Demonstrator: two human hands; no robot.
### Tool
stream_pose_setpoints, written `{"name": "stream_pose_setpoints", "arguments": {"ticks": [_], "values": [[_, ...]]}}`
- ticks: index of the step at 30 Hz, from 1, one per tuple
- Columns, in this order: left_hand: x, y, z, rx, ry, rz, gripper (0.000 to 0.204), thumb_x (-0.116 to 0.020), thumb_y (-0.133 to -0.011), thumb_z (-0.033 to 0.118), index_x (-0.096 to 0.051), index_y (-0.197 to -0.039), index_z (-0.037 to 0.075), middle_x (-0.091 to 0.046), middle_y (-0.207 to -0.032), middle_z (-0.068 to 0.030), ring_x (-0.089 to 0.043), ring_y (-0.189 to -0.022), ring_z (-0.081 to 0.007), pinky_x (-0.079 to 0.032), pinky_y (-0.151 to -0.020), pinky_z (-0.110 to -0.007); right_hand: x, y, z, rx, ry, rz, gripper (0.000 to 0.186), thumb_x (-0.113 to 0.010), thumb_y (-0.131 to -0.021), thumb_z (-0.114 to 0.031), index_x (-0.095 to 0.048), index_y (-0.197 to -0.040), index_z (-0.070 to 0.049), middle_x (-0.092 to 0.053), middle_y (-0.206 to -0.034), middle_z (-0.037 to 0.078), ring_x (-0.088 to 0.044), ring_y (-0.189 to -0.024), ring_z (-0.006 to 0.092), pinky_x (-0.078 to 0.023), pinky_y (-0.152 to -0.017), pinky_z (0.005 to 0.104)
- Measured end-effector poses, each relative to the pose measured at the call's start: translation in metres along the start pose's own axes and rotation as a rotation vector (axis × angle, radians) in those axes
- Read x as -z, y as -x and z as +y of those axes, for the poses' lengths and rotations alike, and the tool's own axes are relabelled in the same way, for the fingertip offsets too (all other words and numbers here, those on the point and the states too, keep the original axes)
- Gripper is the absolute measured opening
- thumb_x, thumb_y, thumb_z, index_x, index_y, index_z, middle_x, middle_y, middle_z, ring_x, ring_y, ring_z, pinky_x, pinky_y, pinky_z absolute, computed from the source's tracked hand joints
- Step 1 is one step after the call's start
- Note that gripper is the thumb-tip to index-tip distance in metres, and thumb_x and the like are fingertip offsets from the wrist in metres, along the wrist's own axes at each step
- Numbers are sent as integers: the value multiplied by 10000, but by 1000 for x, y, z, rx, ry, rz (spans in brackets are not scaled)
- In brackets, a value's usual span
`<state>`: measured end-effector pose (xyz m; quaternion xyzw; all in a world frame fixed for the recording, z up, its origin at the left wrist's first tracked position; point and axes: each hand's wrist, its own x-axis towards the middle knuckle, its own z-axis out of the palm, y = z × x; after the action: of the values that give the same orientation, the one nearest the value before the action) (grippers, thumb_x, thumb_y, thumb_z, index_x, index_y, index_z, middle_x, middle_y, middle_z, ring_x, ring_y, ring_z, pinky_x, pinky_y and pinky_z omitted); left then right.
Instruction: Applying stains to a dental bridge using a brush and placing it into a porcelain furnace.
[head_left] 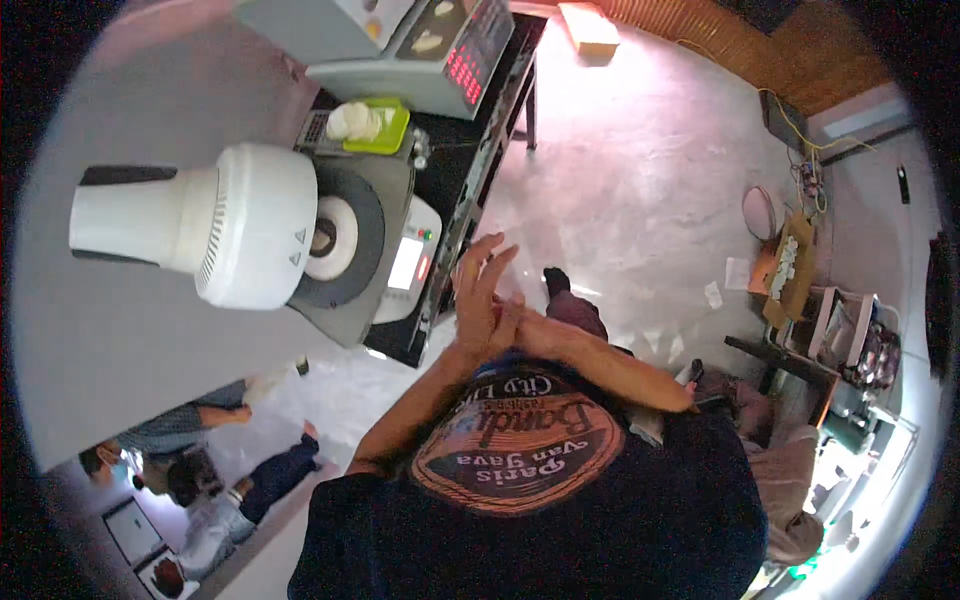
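Note:
My left hand (484, 295) is raised in front of my chest, its fingers stretched upward and apart. My right hand (510, 325) crosses over and rests against the left palm or wrist; its fingers are mostly hidden. I see nothing held in the left hand. To the left of both hands, on a black table (480, 150), stands a machine with a large white rounded head (255, 225), a white ring (335, 238) and a small lit screen (406, 262). Neither hand touches it.
A grey device with red lit digits (465, 75) and a yellow-green tray (393, 125) with white pieces stand farther along the table. Other people (210, 520) sit at lower left; another person (790, 480) is at right. An open cardboard box (790, 275) stands by the right wall.

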<state>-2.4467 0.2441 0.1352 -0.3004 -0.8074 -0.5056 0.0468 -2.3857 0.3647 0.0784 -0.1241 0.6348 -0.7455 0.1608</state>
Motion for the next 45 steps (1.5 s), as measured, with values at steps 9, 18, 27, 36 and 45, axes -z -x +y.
{"name": "stream_pose_setpoints", "arguments": {"ticks": [9, 18, 27, 36, 45], "values": [[-18, -37, 20, -255, 193, -131, 666, -298, -1078, 509, -739, -1130, 13, -671, -1236, -215, -616, -1181, -380, -459, -1008, -470, 15, 29, -30, -235, -547, 299, 322, -533, -1029, -194, -601, -1307, -46, -655, -1204, 78, -632, -1129, 225, -503, -981, 340], [-4, 16, -17, 166, 442, -311, 357, -562, -1053, 177, -528, -733, 21, -525, -701, -14, -508, -674, -111, -435, -636, -280, -34, 88, 27, -33, -686, 1066, 184, -551, -991, -54, -655, -1138, -19, -511, -735, -20, -463, -638, 100, -405, -611, 256], [-29, 98, 31, 239, 618, -810, 276, -563, -1010, 246, -589, -849, 24, -555, -759, -66, -522, -695, -160, -430, -647, -325, -136, 169, 12, 10, -648, 1335, 197, -583, -1009, -127, -625, -1181, -40, -549, -784, -29, -488, -682, 66, -394, -612, 237], [-54, 229, 143, -466, 919, -881, 393, -485, -1021, 406, -632, -1109, 52, -621, -1134, -154, -540, -1128, -348, -331, -1035, -489, -281, 243, 20, 274, -801, 1176, 717, -371, -1075, -508, -271, -1578, -7, -513, -1460, 179, -527, -1333, 300, -387, -1154, 420], [-36, 431, 211, -434, 961, -1127, 365, -411, -1038, 334, -644, -1021, 54, -637, -1127, -115, -565, -1110, -325, -359, -1038, -460, -465, 397, 54, 147, -867, 1614, 590, -595, -977, -271, -429, -1504, -61, -556, -1342, 42, -556, -1214, 191, -458, -1024, 381]]}}
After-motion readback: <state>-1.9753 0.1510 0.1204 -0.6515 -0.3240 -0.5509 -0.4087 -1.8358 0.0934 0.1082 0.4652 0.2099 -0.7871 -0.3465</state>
